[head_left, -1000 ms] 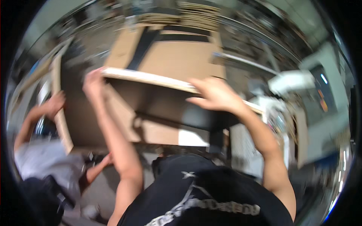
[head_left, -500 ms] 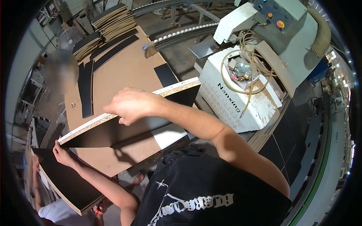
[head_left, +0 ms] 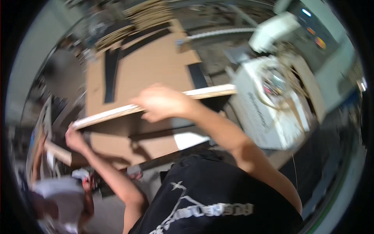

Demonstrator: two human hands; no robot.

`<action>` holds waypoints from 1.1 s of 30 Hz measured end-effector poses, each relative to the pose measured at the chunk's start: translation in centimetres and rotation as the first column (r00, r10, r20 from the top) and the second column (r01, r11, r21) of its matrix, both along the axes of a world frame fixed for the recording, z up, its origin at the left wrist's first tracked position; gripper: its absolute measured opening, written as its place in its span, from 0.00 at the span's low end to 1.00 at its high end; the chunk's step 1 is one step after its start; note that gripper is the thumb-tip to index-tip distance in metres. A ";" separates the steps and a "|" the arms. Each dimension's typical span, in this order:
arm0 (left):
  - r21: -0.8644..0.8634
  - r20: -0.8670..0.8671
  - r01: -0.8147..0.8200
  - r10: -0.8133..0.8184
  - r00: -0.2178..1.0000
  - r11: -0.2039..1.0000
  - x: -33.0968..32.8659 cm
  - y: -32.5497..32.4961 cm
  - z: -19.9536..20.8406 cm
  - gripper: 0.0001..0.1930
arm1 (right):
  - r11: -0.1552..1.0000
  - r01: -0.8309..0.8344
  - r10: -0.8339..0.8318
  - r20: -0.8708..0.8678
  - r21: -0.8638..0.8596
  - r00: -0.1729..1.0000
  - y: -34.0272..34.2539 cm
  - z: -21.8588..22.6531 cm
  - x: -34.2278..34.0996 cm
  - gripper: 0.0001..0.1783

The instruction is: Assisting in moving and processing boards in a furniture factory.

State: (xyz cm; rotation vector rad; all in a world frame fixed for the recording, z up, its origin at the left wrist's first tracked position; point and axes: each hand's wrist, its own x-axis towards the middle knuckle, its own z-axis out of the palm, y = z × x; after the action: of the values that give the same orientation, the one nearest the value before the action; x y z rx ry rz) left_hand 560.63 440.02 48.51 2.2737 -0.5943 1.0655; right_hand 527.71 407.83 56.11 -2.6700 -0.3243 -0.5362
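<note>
A long dark-faced particleboard panel (head_left: 111,114) stands on edge over a brown board surface, its pale edge facing up. At the panel's left end, my left hand (head_left: 76,139) is closed on the corner. Farther along, my right hand (head_left: 161,103) grips the top edge near the middle, fingers wrapped over it. The panel slopes upward to the right, its far end close to a white machine cabinet (head_left: 253,113). Motion blurs the whole picture somewhat, and my right fingertips are partly hidden.
Dark strips (head_left: 112,76) lie on the brown board surface (head_left: 156,58), with stacked boards (head_left: 150,15) behind. A dark rectangle (head_left: 197,76) lies by its right edge. Hoses and a bag of small parts (head_left: 274,84) top the cabinet. A co-worker (head_left: 62,191) is at lower left with a board (head_left: 58,153).
The view has swung, shifting the table and cabinet rightward. My hands keep their hold on the panel. The co-worker's large dark board has moved away leftward and now shows mostly its pale edge.
</note>
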 end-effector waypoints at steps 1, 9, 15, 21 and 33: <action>-0.129 -0.157 0.018 -0.038 0.987 0.992 -2.0 -2.4 0.9 0.09 | 0.998 0.046 -0.046 -0.013 0.033 0.999 -0.3 -0.5 -0.4 0.23; -0.660 -0.377 -0.094 -0.221 0.899 0.745 -4.8 -4.0 -0.6 0.16 | 0.987 0.154 -0.162 -0.301 -0.050 0.940 1.9 3.8 -2.0 0.18; -0.638 -0.401 -0.111 -0.205 0.893 0.762 -4.7 -4.1 1.1 0.16 | 0.982 0.176 -0.187 -0.365 -0.065 0.912 2.4 4.3 -1.1 0.18; -0.616 -0.404 -0.107 -0.196 0.894 0.780 -2.7 -3.8 0.3 0.17 | 0.982 0.179 -0.190 -0.356 -0.065 0.915 2.4 4.4 -0.9 0.18; -0.513 -0.326 -0.099 -0.087 0.941 0.853 -3.3 -4.5 0.7 0.17 | 0.980 0.187 -0.198 -0.324 -0.065 0.925 2.7 4.3 -1.2 0.19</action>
State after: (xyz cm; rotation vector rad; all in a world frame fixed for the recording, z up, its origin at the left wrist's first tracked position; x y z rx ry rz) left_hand 557.29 435.52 49.17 1.9001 -0.1238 0.6964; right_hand 526.48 410.57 60.42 -2.7777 0.0284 -0.1309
